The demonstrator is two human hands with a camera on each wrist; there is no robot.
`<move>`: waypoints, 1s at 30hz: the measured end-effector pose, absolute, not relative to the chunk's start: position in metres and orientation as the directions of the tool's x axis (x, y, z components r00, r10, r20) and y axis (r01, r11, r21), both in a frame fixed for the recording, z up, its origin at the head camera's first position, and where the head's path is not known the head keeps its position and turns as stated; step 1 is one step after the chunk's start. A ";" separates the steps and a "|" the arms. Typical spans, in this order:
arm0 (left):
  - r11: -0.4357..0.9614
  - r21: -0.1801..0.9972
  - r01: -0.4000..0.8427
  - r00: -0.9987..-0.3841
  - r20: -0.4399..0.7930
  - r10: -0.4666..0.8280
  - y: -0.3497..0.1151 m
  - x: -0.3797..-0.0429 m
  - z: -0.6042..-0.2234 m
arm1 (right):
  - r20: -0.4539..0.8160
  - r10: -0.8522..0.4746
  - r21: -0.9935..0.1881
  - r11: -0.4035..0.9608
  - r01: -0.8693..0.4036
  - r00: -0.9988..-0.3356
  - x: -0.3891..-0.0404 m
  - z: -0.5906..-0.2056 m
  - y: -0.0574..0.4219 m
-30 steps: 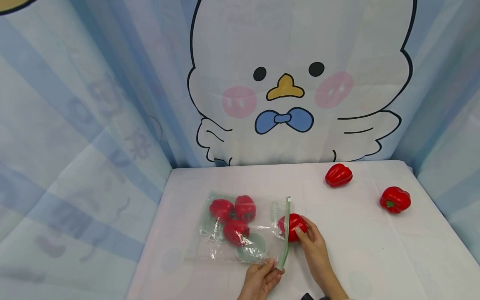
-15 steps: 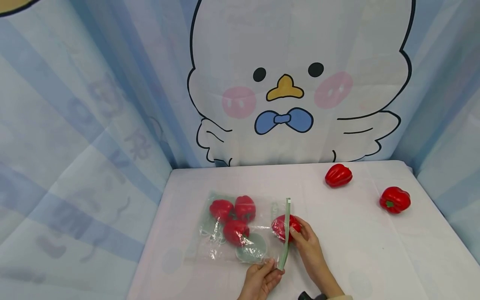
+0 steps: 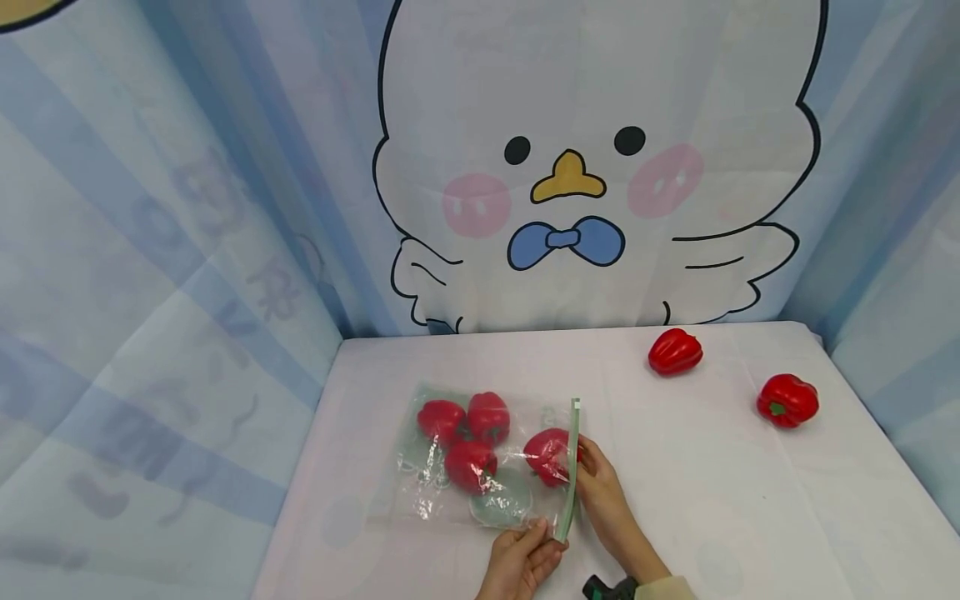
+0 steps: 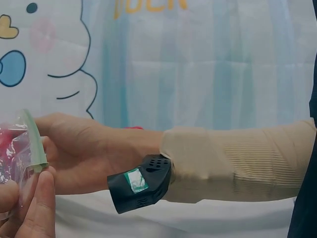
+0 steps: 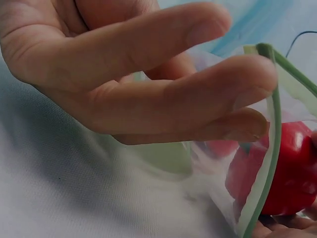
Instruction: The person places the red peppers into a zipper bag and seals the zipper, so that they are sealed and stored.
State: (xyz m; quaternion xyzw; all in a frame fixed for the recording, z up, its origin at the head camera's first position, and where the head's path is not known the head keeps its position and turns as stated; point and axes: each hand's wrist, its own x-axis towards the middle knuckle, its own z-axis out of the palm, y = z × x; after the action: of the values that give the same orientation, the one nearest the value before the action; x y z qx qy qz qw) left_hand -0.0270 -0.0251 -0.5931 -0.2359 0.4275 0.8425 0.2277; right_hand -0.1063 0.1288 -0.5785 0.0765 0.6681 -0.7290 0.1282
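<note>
While the clear bag [image 3: 573, 475] is pinched by the left hand [image 3: 522, 557], lower centre | red pepper [image 5: 297, 171] is gripped by right hand [image 3: 609, 492] | probably light, firm, slick; best held round sides

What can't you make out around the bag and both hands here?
Right hand fingertips: hidden behind the bag's green strip, head view.
Red thing: mostly covered by the right wrist, left wrist view.
Bag's far end: cut off by the left edge, left wrist view.
</note>
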 end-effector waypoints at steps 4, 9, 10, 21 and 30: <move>-0.528 0.612 -0.589 -0.782 -0.596 0.183 -0.025 -0.028 -0.594 | -0.285 -0.104 -0.955 -0.060 0.292 -0.953 -0.111 -0.580 0.124; -0.514 0.614 -0.599 -0.774 -0.609 0.174 -0.026 -0.028 -0.593 | -0.294 -0.146 -0.952 -0.039 0.303 -0.944 -0.115 -0.582 0.119; -0.512 0.617 -0.598 -0.775 -0.608 0.174 -0.026 -0.028 -0.593 | -0.298 -0.153 -0.951 -0.038 0.307 -0.942 -0.116 -0.583 0.118; -0.523 0.618 -0.587 -0.786 -0.590 0.186 -0.025 -0.027 -0.592 | -0.343 -0.205 -0.937 0.011 0.348 -0.917 -0.122 -0.585 0.107; -0.515 0.618 -0.595 -0.783 -0.590 0.196 -0.025 -0.028 -0.595 | -0.356 -0.219 -0.931 0.003 0.364 -0.908 -0.121 -0.588 0.109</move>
State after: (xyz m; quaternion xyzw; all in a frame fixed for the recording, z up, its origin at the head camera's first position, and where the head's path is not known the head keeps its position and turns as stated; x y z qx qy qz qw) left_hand -0.0280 -0.0255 -0.5946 -0.2304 0.4326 0.8392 0.2354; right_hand -0.1212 0.1090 -0.5885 0.0538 0.6773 -0.7039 0.2071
